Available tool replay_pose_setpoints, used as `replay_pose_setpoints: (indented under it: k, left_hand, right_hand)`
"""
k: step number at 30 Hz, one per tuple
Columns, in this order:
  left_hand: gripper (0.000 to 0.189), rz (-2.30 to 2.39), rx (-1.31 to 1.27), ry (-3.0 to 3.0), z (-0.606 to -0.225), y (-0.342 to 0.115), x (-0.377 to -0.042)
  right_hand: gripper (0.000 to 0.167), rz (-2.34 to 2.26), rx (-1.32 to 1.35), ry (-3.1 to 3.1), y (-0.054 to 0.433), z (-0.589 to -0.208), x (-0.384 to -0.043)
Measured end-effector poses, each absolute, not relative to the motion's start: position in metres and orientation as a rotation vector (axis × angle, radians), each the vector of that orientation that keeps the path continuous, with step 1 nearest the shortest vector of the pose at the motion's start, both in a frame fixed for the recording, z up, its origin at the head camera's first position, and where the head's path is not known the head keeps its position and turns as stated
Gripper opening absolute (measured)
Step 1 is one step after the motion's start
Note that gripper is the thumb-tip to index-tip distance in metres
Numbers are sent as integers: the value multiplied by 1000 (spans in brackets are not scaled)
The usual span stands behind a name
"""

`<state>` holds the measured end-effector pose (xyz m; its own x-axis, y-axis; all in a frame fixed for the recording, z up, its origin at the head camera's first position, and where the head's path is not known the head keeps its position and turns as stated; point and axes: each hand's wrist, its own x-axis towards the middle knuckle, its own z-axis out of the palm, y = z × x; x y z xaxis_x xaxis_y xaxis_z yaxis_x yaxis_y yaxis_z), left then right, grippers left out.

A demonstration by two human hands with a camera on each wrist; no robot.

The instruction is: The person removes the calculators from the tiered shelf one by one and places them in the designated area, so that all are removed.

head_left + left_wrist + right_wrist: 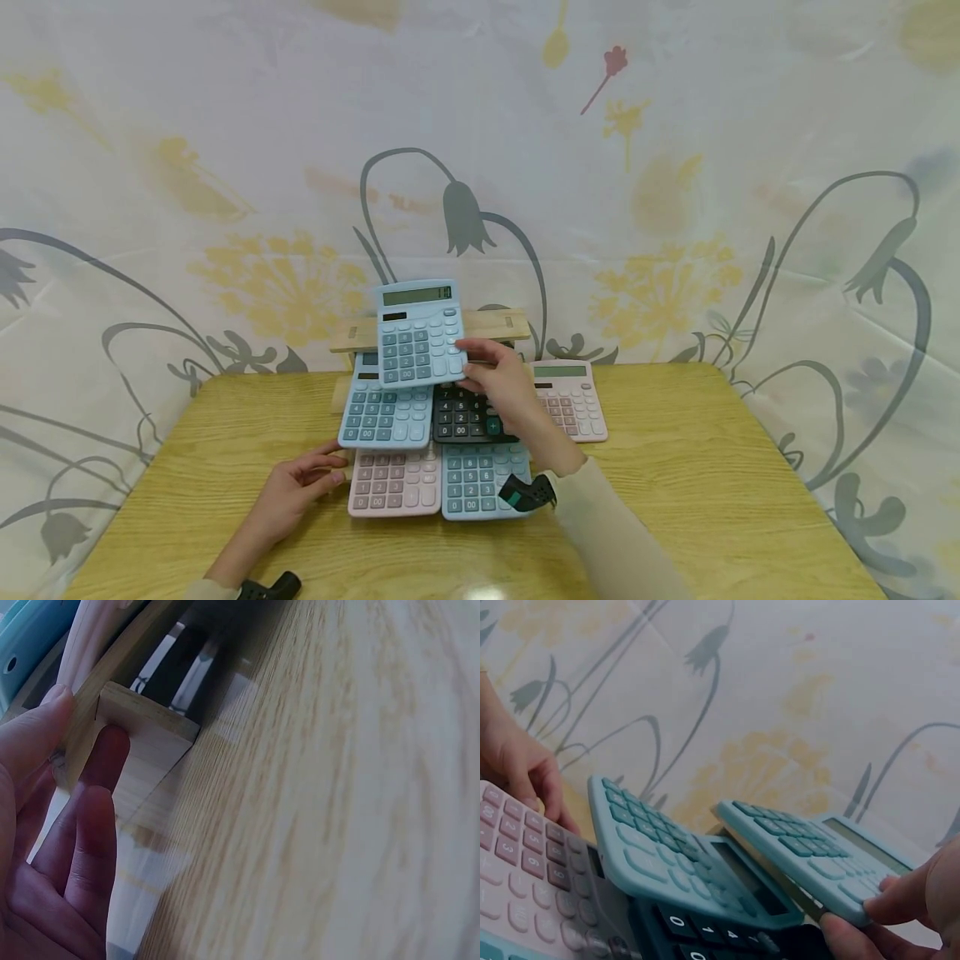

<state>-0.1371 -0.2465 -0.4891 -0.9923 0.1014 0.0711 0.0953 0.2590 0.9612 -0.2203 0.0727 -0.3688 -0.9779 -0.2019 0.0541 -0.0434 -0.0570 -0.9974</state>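
My right hand (517, 400) pinches a light blue calculator (442, 321) by its lower right corner, thumb and fingers on its edge. It is held above the top of a wooden rack (491, 325). In the left wrist view, my left hand (64, 832) grips the rack's lower side piece (146, 712) between thumb and fingers. On the rack's tiers lean another blue calculator (386, 421), a black calculator (461, 417) partly hidden by my right hand, and, lowest, a pink calculator (396, 487) and a blue calculator (480, 483).
A second pink calculator (570, 400) stands right of the rack, partly behind my right hand. The rack stands on a wood-grain table (675, 467), near a flower-patterned cloth (480, 125) hanging behind it.
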Motion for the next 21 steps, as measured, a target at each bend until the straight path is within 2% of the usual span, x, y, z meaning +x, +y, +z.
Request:
replay_pose_setpoints:
  k: [11, 21]
  left_hand:
    - [20, 1918, 224, 2492, -492, -248, -138]
    - [20, 1900, 174, 2488, -491, -247, -138]
  right_hand:
    - [36, -2216, -246, 2105, 89, -368, -219]
    - [36, -2186, -200, 2167, 128, -374, -217]
